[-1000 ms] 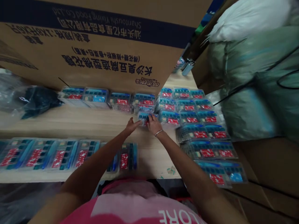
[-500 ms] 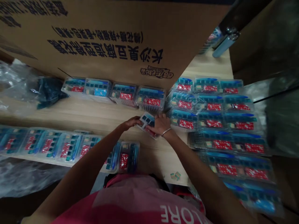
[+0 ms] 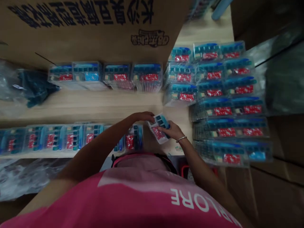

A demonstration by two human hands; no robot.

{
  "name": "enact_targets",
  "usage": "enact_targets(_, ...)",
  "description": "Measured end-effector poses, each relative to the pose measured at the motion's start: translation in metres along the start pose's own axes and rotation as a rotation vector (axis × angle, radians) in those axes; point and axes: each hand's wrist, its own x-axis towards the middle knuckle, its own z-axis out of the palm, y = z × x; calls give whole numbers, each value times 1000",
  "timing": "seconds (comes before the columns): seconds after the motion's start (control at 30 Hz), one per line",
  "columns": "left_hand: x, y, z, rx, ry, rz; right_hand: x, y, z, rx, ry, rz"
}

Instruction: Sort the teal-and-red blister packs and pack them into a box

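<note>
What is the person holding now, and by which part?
A clear plastic blister pack with blue and red card: left hand at its upper-left edge, right hand along its lower-right side.

Between our left hand [image 3: 142, 116] and right hand [image 3: 170, 130] is a blister pack [image 3: 158, 128] of glossy, clear plastic, and the rows of packs [image 3: 147, 77] ahead of the hands shine the same way. Under the hands, the counter [image 3: 95, 107] looks like smooth, matt, pale wood. Beyond it, the carton [image 3: 71, 31] is matt brown cardboard. A thin metal bangle [image 3: 181, 139] gleams at the right hand's wrist, and far left of the hands lies crinkled, shiny plastic film [image 3: 9, 85]. Behind the hands, our pink shirt [image 3: 118, 199] is matt cloth.
</note>
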Motion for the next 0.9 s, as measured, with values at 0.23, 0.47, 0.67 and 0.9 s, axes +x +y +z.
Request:
enact_targets(0.23,-80,-23,60,659,630,10,-58,-4,62,120,148,137)
enact_targets(0.47,-108,-76,101,773,701,46,-69,-12,87,148,241,171)
enact_targets(0.67,-112,-77,100,802,729,156,-77,-17,102,-8,563,35)
enact_targets(0.9,-118,-81,114,950,569,247,-73,-17,104,5,730,-61)
